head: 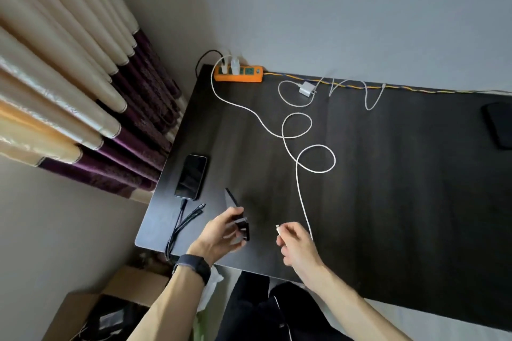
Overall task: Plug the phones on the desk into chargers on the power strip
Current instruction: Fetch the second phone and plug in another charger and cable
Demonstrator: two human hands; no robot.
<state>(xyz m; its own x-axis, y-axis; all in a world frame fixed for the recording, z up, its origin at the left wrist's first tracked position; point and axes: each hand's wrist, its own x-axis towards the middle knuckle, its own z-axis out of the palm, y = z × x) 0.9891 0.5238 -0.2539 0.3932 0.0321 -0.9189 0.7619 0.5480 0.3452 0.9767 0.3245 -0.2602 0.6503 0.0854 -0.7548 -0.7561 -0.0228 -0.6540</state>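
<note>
My left hand point(224, 232) grips a dark phone point(240, 223), held edge-on and blurred above the near part of the black desk point(388, 188). My right hand point(295, 243) pinches the plug end of a long white cable point(300, 183), about a hand's width right of that phone. The cable loops back across the desk to a white charger in the orange power strip point(238, 75) at the far left corner. A second black phone point(191, 176) lies flat near the left edge with a black cable point(177, 225) in its near end. A third dark phone point(500, 124) lies at the right edge.
A loose white charger point(307, 88) with its coiled cable lies right of the strip, beside another thin white cable point(370, 97). Cream and purple curtains point(83, 97) hang left of the desk. A cardboard box point(91, 310) stands on the floor below the near left corner.
</note>
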